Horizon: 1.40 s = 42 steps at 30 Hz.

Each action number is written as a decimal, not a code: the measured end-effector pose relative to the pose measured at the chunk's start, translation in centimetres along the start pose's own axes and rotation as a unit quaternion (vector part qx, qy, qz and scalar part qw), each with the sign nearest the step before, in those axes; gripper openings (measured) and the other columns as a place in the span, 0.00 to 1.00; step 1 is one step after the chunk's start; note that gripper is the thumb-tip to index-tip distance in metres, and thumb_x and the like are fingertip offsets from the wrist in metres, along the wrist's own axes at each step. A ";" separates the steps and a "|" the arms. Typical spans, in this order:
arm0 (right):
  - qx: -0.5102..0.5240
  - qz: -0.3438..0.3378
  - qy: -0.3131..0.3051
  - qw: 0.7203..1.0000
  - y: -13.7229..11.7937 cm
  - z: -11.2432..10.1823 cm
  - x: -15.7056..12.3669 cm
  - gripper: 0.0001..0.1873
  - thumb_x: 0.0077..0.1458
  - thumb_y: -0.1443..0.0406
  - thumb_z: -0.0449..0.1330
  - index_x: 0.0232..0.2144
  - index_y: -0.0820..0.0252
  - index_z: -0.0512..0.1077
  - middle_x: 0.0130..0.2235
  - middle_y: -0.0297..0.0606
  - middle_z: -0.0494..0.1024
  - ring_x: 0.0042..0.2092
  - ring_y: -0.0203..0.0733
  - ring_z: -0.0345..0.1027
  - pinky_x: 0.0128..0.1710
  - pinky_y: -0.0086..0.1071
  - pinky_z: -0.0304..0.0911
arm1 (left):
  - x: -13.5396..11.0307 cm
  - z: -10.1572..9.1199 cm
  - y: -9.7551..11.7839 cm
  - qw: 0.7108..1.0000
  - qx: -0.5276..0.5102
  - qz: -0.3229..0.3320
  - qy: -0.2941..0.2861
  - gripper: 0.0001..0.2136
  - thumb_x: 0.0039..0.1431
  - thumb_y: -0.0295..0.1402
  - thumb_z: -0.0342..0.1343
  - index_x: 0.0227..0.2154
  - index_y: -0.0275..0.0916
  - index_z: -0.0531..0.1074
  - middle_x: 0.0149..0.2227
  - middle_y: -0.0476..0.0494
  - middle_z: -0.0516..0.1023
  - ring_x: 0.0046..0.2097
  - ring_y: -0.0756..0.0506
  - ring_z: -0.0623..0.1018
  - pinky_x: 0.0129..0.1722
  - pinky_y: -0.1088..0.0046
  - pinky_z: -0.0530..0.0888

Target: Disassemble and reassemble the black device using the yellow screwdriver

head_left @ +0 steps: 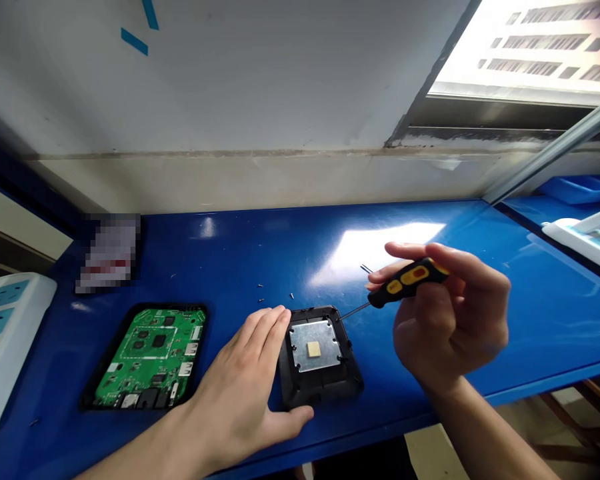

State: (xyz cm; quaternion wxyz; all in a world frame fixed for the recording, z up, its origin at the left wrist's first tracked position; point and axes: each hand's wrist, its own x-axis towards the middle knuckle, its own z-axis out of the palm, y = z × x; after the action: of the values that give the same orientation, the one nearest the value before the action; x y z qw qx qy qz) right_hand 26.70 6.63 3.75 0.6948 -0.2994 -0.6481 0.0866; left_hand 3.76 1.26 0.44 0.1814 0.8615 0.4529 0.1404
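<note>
A black plastic cover (321, 390) with a silver metal plate (325, 337) and a pale square pad (313, 349) on it lies on the blue table. My left hand (245, 380) grips its left side, fingers along the far left edge and thumb at the near edge. In my right hand (450, 313) is a black and yellow screwdriver (405, 283), tilted, its tip at the cover's far right corner. Two thin dark tips (366, 269) stick out behind my right fingers; whether they are held is hidden. Several small screws (261, 300) lie beyond the cover.
Left of my left hand, a green circuit board (147, 353) sits in a black housing. White power strips stand at the far left (25, 313) and right (590, 233). A blurred packet (109, 253) lies at the back left, and a blue tray (580, 190) at the right.
</note>
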 end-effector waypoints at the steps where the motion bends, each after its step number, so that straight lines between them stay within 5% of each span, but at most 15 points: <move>1: -0.005 0.000 0.014 1.000 0.1 0.1 0.1 0.19 0.65 0.71 0.56 0.54 0.50 0.73 0.47 0.36 0.82 0.33 0.39 0.79 0.28 0.36 0.77 | 0.0 0.0 0.0 1.000 -0.002 0.001 0.000 0.46 0.50 0.44 0.68 0.67 0.34 0.50 0.66 0.25 0.65 0.65 0.26 0.67 0.58 0.43 0.75; 8: 0.005 -0.006 -0.042 0.999 0.7 0.3 -0.1 0.24 0.59 0.76 0.60 0.54 0.50 0.72 0.52 0.36 0.80 0.42 0.43 0.80 0.37 0.42 0.81 | 0.0 0.2 0.0 1.000 -0.011 -0.002 0.005 0.47 0.50 0.43 0.69 0.67 0.34 0.50 0.66 0.25 0.64 0.66 0.26 0.66 0.59 0.44 0.74; 18: 0.009 -0.012 -0.122 0.992 0.1 -0.8 -1.2 0.29 0.56 0.79 0.61 0.56 0.49 0.72 0.54 0.37 0.80 0.42 0.42 0.80 0.35 0.41 0.82 | 0.4 -0.2 0.1 1.000 -0.019 -0.010 -0.014 0.47 0.48 0.44 0.70 0.66 0.31 0.54 0.66 0.23 0.65 0.66 0.25 0.67 0.59 0.44 0.74; 29: -0.021 -0.047 -0.054 0.997 0.6 -0.6 -0.8 0.27 0.58 0.76 0.61 0.56 0.47 0.72 0.52 0.34 0.81 0.41 0.42 0.81 0.34 0.41 0.82 | 0.1 -0.1 -0.1 1.000 -0.019 0.005 0.012 0.47 0.48 0.44 0.70 0.67 0.37 0.52 0.66 0.26 0.66 0.65 0.25 0.68 0.57 0.42 0.76; 42: 0.006 0.013 -0.087 0.996 0.7 -0.3 -1.1 0.28 0.56 0.80 0.61 0.54 0.50 0.72 0.54 0.36 0.79 0.46 0.45 0.80 0.40 0.47 0.82 | 0.1 -0.2 0.1 1.000 -0.010 0.000 0.002 0.46 0.49 0.43 0.69 0.66 0.34 0.52 0.66 0.24 0.65 0.66 0.25 0.67 0.58 0.43 0.75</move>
State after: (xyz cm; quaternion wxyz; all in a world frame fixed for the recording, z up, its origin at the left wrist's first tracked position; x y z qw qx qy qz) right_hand 27.04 6.52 2.41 0.6366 -0.2952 -0.7013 0.1256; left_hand 3.84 1.33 0.66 0.1895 0.8594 0.4517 0.1467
